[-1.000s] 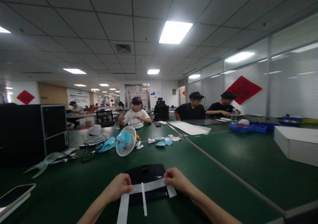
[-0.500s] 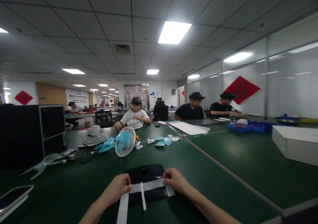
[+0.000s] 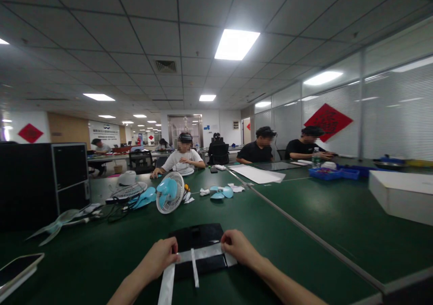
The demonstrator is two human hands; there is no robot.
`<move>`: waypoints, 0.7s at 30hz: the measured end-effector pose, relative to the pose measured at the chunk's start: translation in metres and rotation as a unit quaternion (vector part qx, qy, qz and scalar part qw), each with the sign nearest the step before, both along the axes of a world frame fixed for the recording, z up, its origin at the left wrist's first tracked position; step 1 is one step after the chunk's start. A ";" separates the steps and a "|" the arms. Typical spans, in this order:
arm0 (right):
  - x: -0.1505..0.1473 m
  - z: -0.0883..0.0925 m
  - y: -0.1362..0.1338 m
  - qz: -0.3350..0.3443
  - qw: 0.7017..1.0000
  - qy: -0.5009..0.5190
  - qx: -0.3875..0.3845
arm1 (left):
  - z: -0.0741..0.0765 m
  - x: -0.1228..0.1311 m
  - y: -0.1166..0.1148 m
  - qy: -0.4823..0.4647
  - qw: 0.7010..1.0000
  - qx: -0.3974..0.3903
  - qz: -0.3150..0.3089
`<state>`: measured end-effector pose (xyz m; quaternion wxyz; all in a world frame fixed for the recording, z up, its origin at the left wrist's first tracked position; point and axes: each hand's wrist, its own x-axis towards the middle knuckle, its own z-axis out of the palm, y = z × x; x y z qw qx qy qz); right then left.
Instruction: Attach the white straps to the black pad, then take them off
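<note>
A flat black item (image 3: 198, 233), whose kind I cannot make out, lies on the green table before me. Across it runs a wide whitish strap (image 3: 204, 252), pulled fairly straight between my hands. Finger and thumb of my left hand (image 3: 161, 254) pinch the strap near the black item's left edge, and from there a long end hangs down toward me. On the right side my right hand (image 3: 239, 249) pinches the same strap, with a short end showing below the fingers. A narrow white strip (image 3: 195, 269) crosses the strap at its middle.
Ahead stand a small white fan with blue blades (image 3: 170, 193) and a loose blue fan blade (image 3: 221, 192). A black computer case (image 3: 27, 183) is at left, a phone (image 3: 20, 269) nearer. At right sits a white box (image 3: 402, 196). Co-workers (image 3: 184, 156) sit across the table.
My hands and the strap have hardly moved. Across the table, a co-worker's hand has shifted slightly left along the tabletop.
</note>
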<state>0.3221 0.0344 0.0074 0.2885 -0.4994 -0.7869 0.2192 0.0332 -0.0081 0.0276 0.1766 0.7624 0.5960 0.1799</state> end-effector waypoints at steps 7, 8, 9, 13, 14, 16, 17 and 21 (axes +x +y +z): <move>-0.001 0.002 -0.003 -0.014 0.999 -0.032 0.027 | 0.001 0.000 -0.002 0.039 0.999 0.032 -0.020; -0.001 0.002 -0.004 -0.017 0.999 -0.034 0.027 | 0.002 0.002 -0.003 0.042 0.998 0.044 -0.029; -0.002 0.003 -0.005 -0.019 0.999 -0.035 0.025 | 0.002 0.004 -0.004 0.041 0.997 0.055 -0.045; -0.001 0.002 -0.004 -0.020 0.999 -0.032 0.014 | 0.003 0.015 -0.010 0.014 0.990 0.050 -0.131; -0.001 0.002 -0.003 -0.018 0.999 -0.032 0.015 | 0.003 0.017 -0.012 0.011 0.989 0.046 -0.144; 0.000 0.001 -0.002 -0.015 0.999 -0.036 0.017 | 0.004 0.021 -0.014 0.011 0.987 0.043 -0.153; 0.001 0.001 -0.002 -0.016 0.999 -0.041 0.018 | 0.004 0.022 -0.015 0.013 0.987 0.044 -0.154; -0.005 0.009 -0.010 -0.015 0.993 -0.056 0.099 | 0.004 0.022 -0.013 0.026 0.985 0.056 -0.161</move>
